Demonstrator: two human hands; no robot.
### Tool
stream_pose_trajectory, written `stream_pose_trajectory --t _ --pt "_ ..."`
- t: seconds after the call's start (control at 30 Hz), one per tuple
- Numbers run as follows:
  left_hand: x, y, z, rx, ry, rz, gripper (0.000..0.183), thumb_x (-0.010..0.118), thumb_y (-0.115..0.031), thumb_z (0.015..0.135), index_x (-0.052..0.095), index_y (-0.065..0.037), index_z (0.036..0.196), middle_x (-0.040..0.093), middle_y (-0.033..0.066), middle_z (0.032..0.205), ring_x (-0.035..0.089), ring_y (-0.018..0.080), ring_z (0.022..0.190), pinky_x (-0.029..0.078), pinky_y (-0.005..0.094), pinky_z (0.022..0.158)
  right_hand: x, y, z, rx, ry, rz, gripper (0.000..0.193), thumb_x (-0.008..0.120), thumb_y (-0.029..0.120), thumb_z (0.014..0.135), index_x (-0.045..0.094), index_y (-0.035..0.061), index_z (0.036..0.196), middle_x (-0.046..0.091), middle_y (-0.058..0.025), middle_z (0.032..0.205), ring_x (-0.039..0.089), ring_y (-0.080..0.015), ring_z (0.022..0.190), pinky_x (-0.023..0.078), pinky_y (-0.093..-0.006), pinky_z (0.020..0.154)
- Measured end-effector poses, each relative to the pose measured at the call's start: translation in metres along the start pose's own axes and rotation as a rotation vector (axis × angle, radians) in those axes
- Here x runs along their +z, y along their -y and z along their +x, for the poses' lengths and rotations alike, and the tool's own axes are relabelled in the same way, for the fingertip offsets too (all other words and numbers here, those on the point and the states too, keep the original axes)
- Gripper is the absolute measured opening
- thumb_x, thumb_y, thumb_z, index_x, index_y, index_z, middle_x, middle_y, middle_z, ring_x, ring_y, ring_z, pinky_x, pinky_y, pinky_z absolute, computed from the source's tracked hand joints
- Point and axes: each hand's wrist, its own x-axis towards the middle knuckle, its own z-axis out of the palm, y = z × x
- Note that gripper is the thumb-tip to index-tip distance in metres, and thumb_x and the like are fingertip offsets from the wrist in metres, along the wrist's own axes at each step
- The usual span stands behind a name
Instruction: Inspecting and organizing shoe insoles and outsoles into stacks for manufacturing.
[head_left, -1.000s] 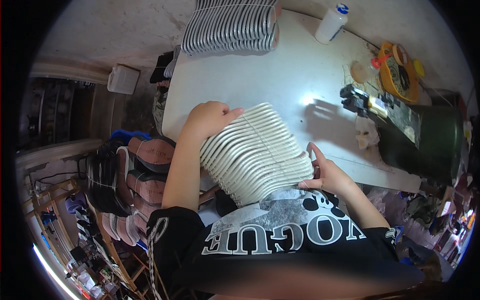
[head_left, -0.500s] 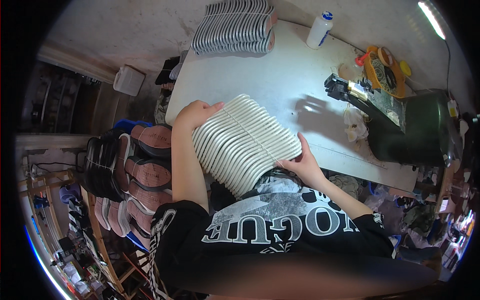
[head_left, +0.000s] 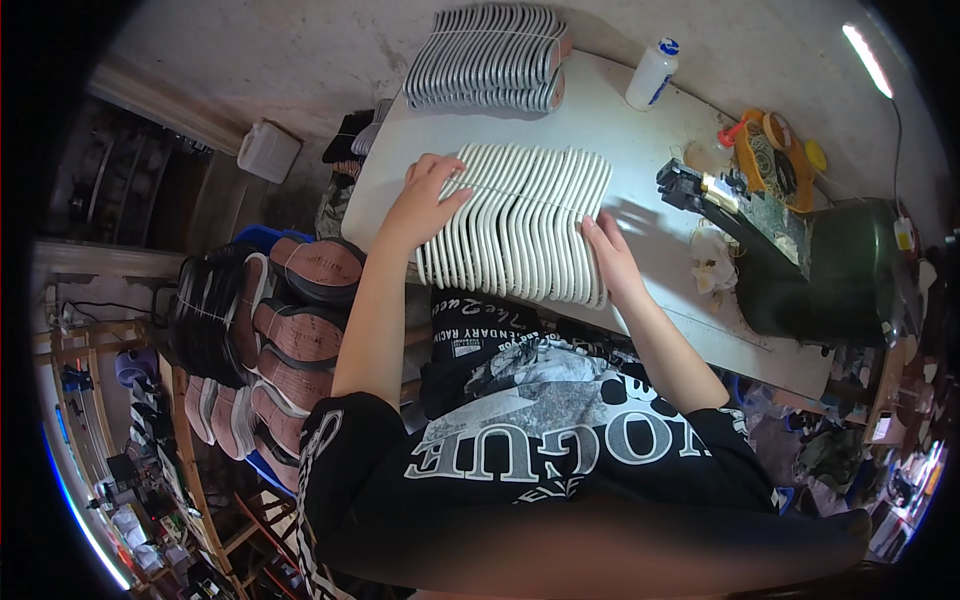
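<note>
A bundle of white shoe soles point(head_left: 515, 235), packed side by side on edge and tied round with a thin string, lies at the near edge of the white table. My left hand point(head_left: 430, 198) grips its left end, with the fingers over the far top corner and the thumb on the upper side. At the right end my right hand point(head_left: 608, 250) presses against the outermost sole, its thumb on the upper edges. The bundle is held between both hands. The undersides of the soles and some of my right fingers are hidden.
At the table's far side stands a tied stack of grey-edged soles point(head_left: 487, 58), with a white bottle point(head_left: 653, 75) to its right. A black clamp-like machine arm point(head_left: 725, 215) and an orange basket point(head_left: 775, 165) occupy the right. More pinkish soles point(head_left: 310, 265) are piled at my left.
The bundle has moved away from my body onto the table's near part and turned, so it now lies squarer to me. Both hands have moved with it, still holding its ends.
</note>
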Motion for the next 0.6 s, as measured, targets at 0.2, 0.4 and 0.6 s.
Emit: stream_pose_trajectory --t 0.2,0.4,0.6 --pt "0.003 0.002 0.010 -0.034 -0.004 0.166 0.040 0.061 -0.039 0.089 0.056 -0.001 0.077 0.051 0.0123 0.084 0.051 0.0277 0.092 0.039 0.0368 0.089 -0.002 0.000 -0.008 -0.049 -0.003 -0.040 0.063 0.057 0.028 0.096 0.029 -0.0035 0.142 0.051 -0.0162 0.126 0.053 -0.0189 0.111 0.043 -0.0291 0.095" --pt "0.000 0.077 -0.015 -0.655 0.048 -0.681 0.065 0.041 -0.057 0.096 0.047 -0.005 0.058 0.034 -0.0017 0.053 0.040 0.0226 0.053 0.042 0.0326 0.070 -0.013 -0.012 -0.035 -0.179 0.051 -0.157 0.061 0.060 0.013 0.093 0.027 -0.0035 0.143 0.047 -0.0168 0.128 0.056 -0.0211 0.109 0.045 -0.0317 0.095" --pt "0.027 0.024 -0.060 -0.348 -0.061 -0.898 0.045 0.055 -0.027 0.095 0.042 -0.005 0.132 0.050 0.0079 0.125 0.045 0.0144 0.115 0.035 0.0271 0.099 -0.004 -0.013 -0.046 -0.175 0.151 -0.411 0.076 0.075 0.019 0.078 0.037 -0.0016 0.141 0.047 -0.0173 0.136 0.045 -0.0248 0.125 0.037 -0.0371 0.104"
